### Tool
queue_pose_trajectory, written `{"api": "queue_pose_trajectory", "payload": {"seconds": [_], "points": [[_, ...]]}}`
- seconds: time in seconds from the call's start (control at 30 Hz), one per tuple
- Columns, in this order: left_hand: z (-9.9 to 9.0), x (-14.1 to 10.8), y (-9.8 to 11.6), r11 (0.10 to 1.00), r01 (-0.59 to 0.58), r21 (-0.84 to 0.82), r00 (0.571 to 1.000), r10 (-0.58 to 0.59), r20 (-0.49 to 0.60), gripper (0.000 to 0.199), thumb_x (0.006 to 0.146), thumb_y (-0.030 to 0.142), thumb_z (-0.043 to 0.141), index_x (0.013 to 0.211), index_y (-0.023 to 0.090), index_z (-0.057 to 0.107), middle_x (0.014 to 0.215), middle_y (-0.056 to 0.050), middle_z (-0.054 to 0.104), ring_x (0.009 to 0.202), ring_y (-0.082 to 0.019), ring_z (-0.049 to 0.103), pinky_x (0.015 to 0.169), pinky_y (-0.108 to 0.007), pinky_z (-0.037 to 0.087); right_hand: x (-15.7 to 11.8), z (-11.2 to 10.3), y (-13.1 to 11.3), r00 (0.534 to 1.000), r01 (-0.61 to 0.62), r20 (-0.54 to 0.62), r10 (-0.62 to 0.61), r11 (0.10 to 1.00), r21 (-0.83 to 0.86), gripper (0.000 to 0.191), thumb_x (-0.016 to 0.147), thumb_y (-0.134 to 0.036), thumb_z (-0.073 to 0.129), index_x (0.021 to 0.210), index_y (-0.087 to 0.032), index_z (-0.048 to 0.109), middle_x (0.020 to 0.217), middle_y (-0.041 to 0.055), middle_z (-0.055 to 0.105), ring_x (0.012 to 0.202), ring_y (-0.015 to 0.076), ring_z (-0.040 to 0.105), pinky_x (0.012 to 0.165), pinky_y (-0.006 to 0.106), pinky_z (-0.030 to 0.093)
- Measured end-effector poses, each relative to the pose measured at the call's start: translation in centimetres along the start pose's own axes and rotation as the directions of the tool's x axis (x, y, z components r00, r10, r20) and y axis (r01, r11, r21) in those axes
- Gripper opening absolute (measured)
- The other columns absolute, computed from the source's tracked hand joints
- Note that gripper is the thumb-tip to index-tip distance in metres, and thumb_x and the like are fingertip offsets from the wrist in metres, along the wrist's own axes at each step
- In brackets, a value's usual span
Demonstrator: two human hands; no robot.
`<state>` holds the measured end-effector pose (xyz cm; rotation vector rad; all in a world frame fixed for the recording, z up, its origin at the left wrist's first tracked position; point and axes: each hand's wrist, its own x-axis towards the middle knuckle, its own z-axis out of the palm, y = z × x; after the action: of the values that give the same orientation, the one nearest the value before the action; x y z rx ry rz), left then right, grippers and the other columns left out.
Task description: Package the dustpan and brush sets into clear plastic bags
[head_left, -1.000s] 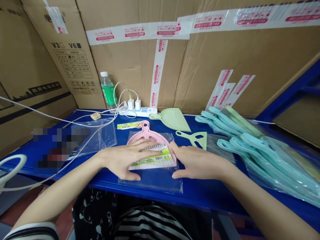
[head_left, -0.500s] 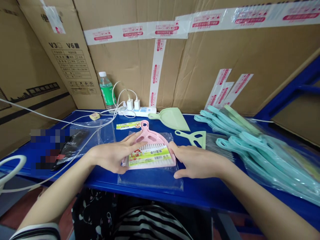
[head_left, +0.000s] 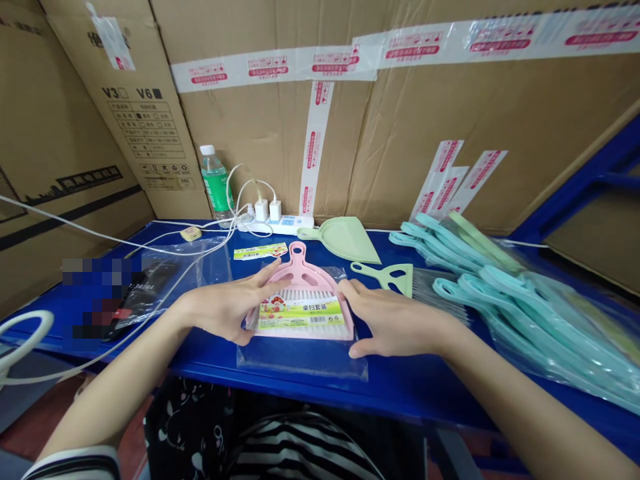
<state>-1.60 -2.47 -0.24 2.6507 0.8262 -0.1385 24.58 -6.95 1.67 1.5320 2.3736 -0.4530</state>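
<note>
A pink dustpan (head_left: 314, 277) with a white-bristled brush (head_left: 327, 328) nested in it lies handle-up on a clear plastic bag (head_left: 305, 360). Across the bristles sits a yellow-green printed label (head_left: 300, 311). My left hand (head_left: 227, 305) touches the pan's left edge, its fingers apart and reaching over the upper left part. At the right edge, my right hand (head_left: 385, 319) rests its fingertips against the pan, with the thumb spread lower down on the bag's side.
Behind are a green dustpan (head_left: 347, 239), a second label (head_left: 260, 251), a power strip (head_left: 295, 223) and a bottle (head_left: 216, 187). A green brush (head_left: 395, 277) and bagged turquoise sets (head_left: 530, 307) lie right. White cables (head_left: 197, 255) cross the left side.
The pink pan's handle has turned slightly to the right and now lines up straighter with the brush. My left fingers have shifted a little along the pan's upper left edge.
</note>
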Motion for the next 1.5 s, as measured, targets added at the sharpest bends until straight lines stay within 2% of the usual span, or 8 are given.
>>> {"api": "queue_pose_trajectory", "payload": {"seconds": [0.23, 0.37, 0.47, 0.67, 0.9, 1.13, 1.33, 1.5], "points": [[-0.1, 0.5, 0.5, 1.000, -0.014, 0.018, 0.999, 0.014, -0.032, 0.093, 0.067, 0.007, 0.059, 0.149, 0.022, 0.017, 0.159, -0.016, -0.005, 0.143, -0.034, 0.016, 0.100, -0.036, 0.043, -0.3, 0.6, 0.1, 0.998, 0.021, -0.052, -0.024, 0.998, -0.051, 0.072, 0.075, -0.030, 0.071, 0.134, -0.011, 0.036, 0.129, 0.0240, 0.051, 0.106, 0.0361, 0.061, 0.083, 0.040, 0.047], [-0.1, 0.8, 0.6, 0.997, -0.064, 0.032, 0.995, 0.066, -0.078, 0.081, 0.072, 0.007, 0.057, 0.146, 0.020, 0.027, 0.159, -0.016, 0.003, 0.145, -0.032, 0.012, 0.109, -0.045, 0.035, -0.4, 0.7, -0.1, 0.989, 0.001, -0.145, -0.017, 0.994, -0.109, 0.056, 0.077, -0.027, 0.069, 0.126, -0.012, 0.045, 0.120, 0.0203, 0.056, 0.097, 0.0335, 0.064, 0.076, 0.040, 0.049], [-0.1, 0.7, 0.5, 0.992, -0.117, 0.038, 0.988, 0.120, -0.098, 0.073, 0.076, 0.006, 0.056, 0.143, 0.023, 0.032, 0.160, -0.011, 0.006, 0.146, -0.029, 0.011, 0.114, -0.048, 0.027, -0.3, 1.0, -0.4, 0.971, 0.092, -0.206, -0.119, 0.987, -0.134, 0.048, 0.079, -0.027, 0.069, 0.120, -0.013, 0.049, 0.119, 0.0183, 0.056, 0.097, 0.0313, 0.064, 0.074, 0.037, 0.049], [-0.2, 0.5, 0.2, 0.984, -0.180, 0.017, 0.979, 0.180, -0.090, 0.069, 0.078, 0.001, 0.055, 0.140, 0.025, 0.038, 0.158, -0.010, 0.016, 0.146, -0.024, 0.014, 0.115, -0.046, 0.027, 0.3, 1.4, -0.8, 0.955, 0.189, -0.199, -0.219, 0.969, -0.160, 0.022, 0.085, -0.018, 0.059, 0.106, -0.013, 0.055, 0.105, 0.0137, 0.063, 0.089, 0.0263, 0.064, 0.073, 0.033, 0.047], [-0.4, 1.0, 0.7, 0.978, -0.202, 0.051, 0.967, 0.207, -0.145, 0.049, 0.086, 0.009, 0.053, 0.133, 0.023, 0.049, 0.152, -0.009, 0.033, 0.144, -0.023, 0.021, 0.115, -0.045, 0.027, 0.2, 1.2, -0.5, 0.947, 0.220, -0.196, -0.255, 0.958, -0.185, 0.014, 0.086, -0.012, 0.052, 0.099, -0.014, 0.055, 0.097, 0.0118, 0.066, 0.086, 0.0253, 0.065, 0.070, 0.033, 0.046], [-0.6, 1.4, 1.4, 0.968, -0.245, 0.058, 0.946, 0.252, -0.203, 0.024, 0.091, 0.015, 0.049, 0.112, 0.018, 0.062, 0.116, -0.009, 0.064, 0.111, -0.021, 0.057, 0.098, -0.037, 0.046, 0.0, 1.1, -0.3, 0.963, 0.180, -0.167, -0.213, 0.965, -0.190, 0.006, 0.087, -0.017, 0.055, 0.093, -0.016, 0.058, 0.094, 0.0106, 0.068, 0.082, 0.0251, 0.066, 0.068, 0.032, 0.045], [0.4, 2.4, 1.8, 0.962, -0.226, 0.154, 0.951, 0.252, -0.181, 0.008, 0.089, 0.021, 0.055, 0.088, 0.018, 0.062, 0.087, -0.003, 0.062, 0.085, -0.018, 0.059, 0.079, -0.030, 0.047, 0.4, 1.1, -0.2, 0.958, 0.198, -0.169, -0.231, 0.961, -0.192, 0.008, 0.090, -0.018, 0.053, 0.093, -0.015, 0.059, 0.096, 0.0099, 0.068, 0.085, 0.0254, 0.066, 0.069, 0.033, 0.044], [0.6, 2.7, 1.8, 0.969, -0.192, 0.152, 0.957, 0.220, -0.190, 0.015, 0.092, 0.016, 0.045, 0.080, 0.017, 0.054, 0.081, -0.003, 0.059, 0.075, -0.016, 0.055, 0.070, -0.027, 0.043, 0.5, 1.2, -0.4, 0.940, 0.259, -0.174, -0.292, 0.947, -0.191, 0.013, 0.092, -0.014, 0.047, 0.090, -0.016, 0.060, 0.092, 0.0076, 0.068, 0.081, 0.0221, 0.065, 0.067, 0.031, 0.042]]}}
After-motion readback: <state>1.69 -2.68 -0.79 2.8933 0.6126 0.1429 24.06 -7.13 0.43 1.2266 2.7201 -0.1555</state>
